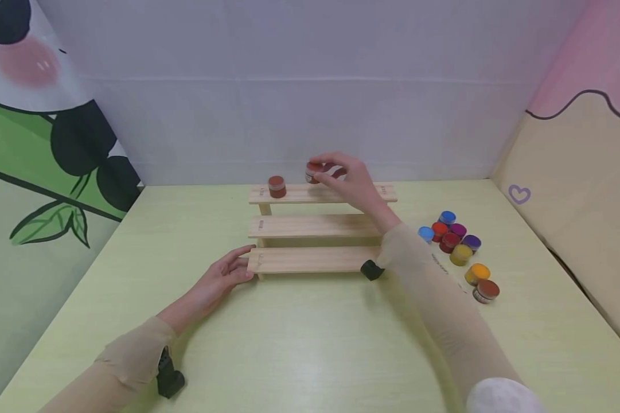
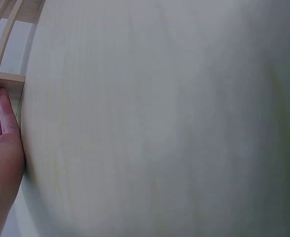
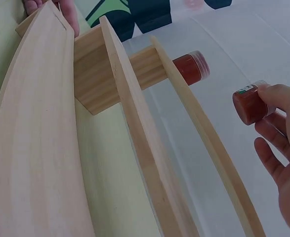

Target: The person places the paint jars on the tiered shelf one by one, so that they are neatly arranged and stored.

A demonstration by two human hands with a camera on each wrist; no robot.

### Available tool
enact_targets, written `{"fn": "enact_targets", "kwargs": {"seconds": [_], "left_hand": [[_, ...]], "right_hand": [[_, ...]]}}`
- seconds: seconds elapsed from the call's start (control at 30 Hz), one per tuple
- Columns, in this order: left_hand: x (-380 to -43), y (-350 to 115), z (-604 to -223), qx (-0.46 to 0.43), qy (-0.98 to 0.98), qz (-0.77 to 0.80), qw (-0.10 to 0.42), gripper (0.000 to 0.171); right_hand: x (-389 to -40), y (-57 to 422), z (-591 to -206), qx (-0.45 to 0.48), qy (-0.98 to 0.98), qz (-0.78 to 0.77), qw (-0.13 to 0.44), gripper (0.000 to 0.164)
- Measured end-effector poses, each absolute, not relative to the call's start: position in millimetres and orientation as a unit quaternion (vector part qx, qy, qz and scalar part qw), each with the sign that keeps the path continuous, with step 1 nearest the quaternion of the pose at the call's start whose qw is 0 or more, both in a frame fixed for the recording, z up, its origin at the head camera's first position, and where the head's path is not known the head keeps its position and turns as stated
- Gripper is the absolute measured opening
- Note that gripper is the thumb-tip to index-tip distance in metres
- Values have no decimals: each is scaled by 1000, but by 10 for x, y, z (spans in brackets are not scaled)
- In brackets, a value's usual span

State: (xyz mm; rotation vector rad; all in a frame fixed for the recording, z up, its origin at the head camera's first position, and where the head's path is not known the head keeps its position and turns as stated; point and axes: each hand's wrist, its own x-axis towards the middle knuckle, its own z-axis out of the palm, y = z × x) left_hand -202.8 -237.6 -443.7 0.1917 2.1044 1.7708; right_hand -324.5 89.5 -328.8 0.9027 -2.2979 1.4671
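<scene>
A three-step wooden display rack [image 1: 315, 227] stands on the table. My right hand [image 1: 348, 178] pinches a small reddish-brown paint jar [image 1: 314, 172] by its lid between thumb and fingers. In the right wrist view this jar [image 3: 251, 106] hangs above the top step, apart from the wood. A similar reddish-brown jar [image 1: 277, 187] stands near the left end of the top step. My left hand [image 1: 219, 281] holds the left end of the lowest step, thumb at the front corner and fingers behind. In the left wrist view its fingers [image 2: 6, 113] lie against the wood.
To the right of the rack several paint jars [image 1: 449, 242] are grouped on the table, in blues, reds, purples and yellow. Nearer me stand an orange jar [image 1: 477, 273] and a brown one [image 1: 487, 291]. A pale cloth wall [image 1: 310, 126] rises close behind the rack.
</scene>
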Motion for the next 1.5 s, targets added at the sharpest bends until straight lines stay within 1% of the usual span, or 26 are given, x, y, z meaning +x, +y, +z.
{"fn": "enact_targets", "kwargs": {"seconds": [0.3, 0.77, 1.23, 1.5], "left_hand": [[-2026, -2373, -4442, 71, 749, 631, 191, 68], [-2028, -2374, -4435, 73, 750, 628, 195, 68], [-2052, -2380, -4444, 72, 744, 635, 196, 70], [-2052, -2374, -4444, 73, 745, 634, 193, 70]], "right_hand": [[-3250, 847, -3331, 295, -799, 513, 107, 33], [-3264, 800, -3420, 286, -808, 510, 71, 32], [-3265, 800, -3442, 281, -811, 509, 59, 28], [-3302, 811, -3470, 283, -813, 507, 49, 32]]}}
